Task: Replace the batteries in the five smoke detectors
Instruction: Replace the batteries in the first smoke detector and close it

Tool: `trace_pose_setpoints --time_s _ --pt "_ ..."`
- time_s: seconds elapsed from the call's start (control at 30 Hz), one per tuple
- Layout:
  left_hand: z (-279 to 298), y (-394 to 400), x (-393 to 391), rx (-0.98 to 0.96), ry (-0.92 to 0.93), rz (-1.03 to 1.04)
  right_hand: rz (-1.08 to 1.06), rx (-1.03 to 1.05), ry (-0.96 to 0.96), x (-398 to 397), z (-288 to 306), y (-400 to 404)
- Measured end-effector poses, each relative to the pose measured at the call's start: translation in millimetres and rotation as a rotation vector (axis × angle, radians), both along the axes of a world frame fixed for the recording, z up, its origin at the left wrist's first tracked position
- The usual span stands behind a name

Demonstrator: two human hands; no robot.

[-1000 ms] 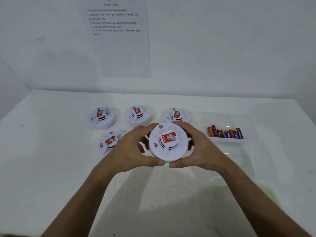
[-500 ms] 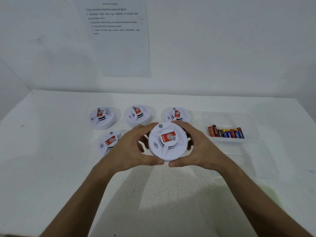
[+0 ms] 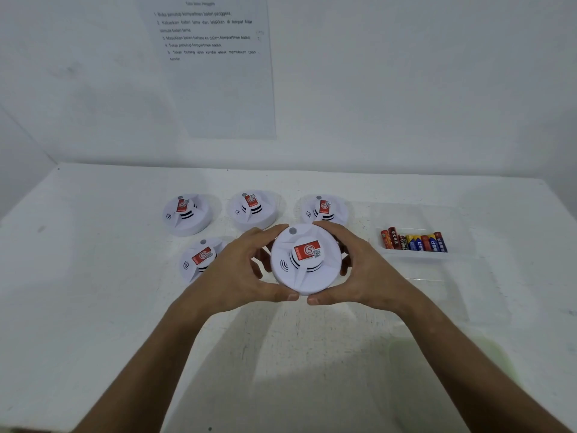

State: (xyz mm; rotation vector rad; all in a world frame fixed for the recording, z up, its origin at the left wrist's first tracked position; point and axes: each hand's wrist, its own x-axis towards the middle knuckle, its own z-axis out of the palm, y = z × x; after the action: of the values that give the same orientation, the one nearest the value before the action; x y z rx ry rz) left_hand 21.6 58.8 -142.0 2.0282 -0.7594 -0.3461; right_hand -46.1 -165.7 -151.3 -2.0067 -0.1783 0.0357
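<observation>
Likely first step: opening detector to reach battery compartment; face still up, no cover off yet. Left hand and right hand grip its rim from opposite sides, fingers curled round far edge, thumbs near each other at near edge. Detector sits between both sets of fingers, whether lifted off table cannot tell. Next move probably calls for flip or counter-twist. Batteries in tray, well right of right fingers

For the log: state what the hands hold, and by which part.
Both the left hand and right hand grip one smoke detector by its round rim, on opposite sides.
</observation>
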Motion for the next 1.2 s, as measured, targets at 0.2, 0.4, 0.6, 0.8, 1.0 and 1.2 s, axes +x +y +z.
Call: trace_pose_setpoints --time_s 0.2,0.4,0.6,0.8,1.0,1.2 --pt "-3 1 1 -0.006 0.004 0.006 -0.002 0.006 0.007 1 -1 1" --pt "-5 5 3 0.004 0.004 0.002 0.01 0.004 0.011 4 -3 4" --pt "-7 8 6 0.017 -0.001 0.017 0.008 0.02 0.013 6 -3 6" --pt "-10 10 6 0.064 -0.013 0.037 -0.02 -0.013 0.025 8 -14 12" --pt "-19 12 10 0.108 -0.018 0.051 -0.037 -0.084 0.055 13 -24 16" --pt "-34 13 14 0.141 -0.016 0.14 -0.159 -0.133 0.081 23 -38 25"
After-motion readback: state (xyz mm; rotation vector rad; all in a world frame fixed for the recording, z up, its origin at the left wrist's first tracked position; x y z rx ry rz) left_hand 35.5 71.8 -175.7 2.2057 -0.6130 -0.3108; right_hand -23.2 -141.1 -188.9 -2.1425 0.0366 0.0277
